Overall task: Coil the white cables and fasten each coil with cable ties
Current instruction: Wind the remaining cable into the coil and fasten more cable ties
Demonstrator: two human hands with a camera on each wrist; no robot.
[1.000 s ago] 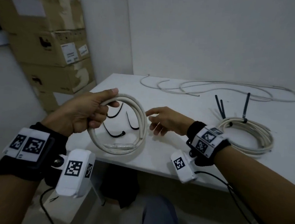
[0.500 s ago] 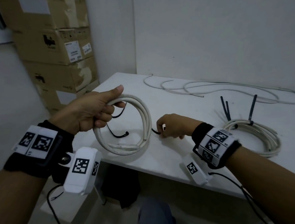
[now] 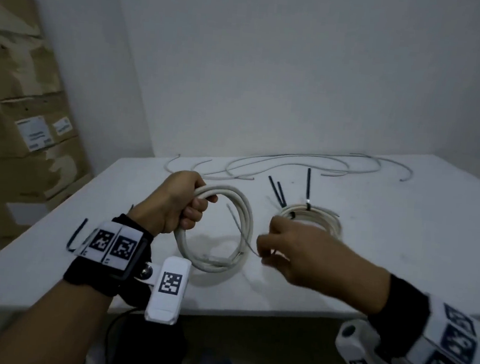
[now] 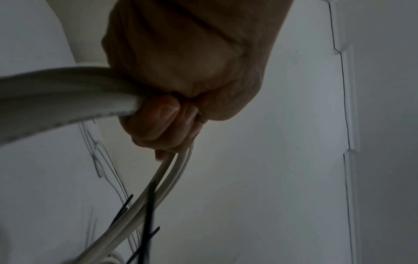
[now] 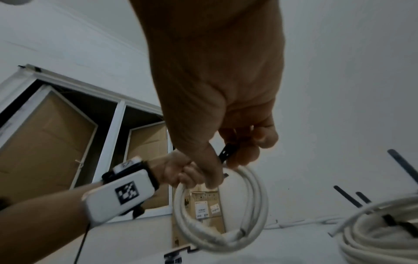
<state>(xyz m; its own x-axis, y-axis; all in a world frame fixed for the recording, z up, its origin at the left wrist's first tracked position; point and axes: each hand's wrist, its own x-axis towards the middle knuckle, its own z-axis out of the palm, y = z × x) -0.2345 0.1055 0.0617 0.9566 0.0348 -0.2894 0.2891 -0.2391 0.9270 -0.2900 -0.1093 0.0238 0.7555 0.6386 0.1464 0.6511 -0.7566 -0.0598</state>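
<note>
The left hand [image 3: 173, 202] grips a white coil [image 3: 217, 232] upright above the counter [image 3: 400, 254], the right hand [image 3: 293, 253] pinches a black cable tie [image 5: 227, 151] (blurred), likely wrapping next.

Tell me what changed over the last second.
The right hand reached to the table, pinched a black cable tie and lifted it beside the held coil. The left hand kept its grip on that coil; the tied coil stayed put.
</note>
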